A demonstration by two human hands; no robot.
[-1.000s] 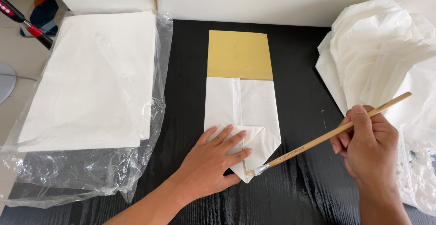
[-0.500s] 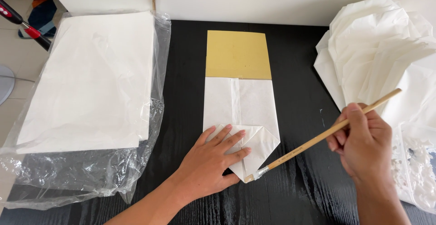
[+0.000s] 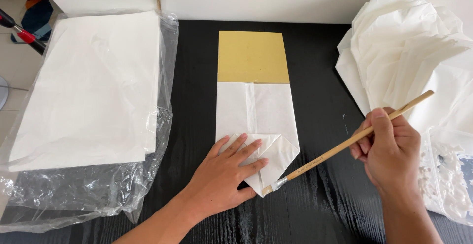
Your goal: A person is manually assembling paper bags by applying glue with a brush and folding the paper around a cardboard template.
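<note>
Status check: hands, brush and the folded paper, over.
Left hand flat on folded white paper, pinning its flaps. Right hand grips wooden brush, bristles at the paper's bottom tip. Nothing in the way.

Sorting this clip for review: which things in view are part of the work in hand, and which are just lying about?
In use:
- left hand, pressing flat on the folded white paper
- right hand, holding the wooden brush, bristles at the fold's tip
- tan card under the paper

Lying about:
- stack of white sheets in clear plastic
- pile of white paper pieces
- black table
</note>
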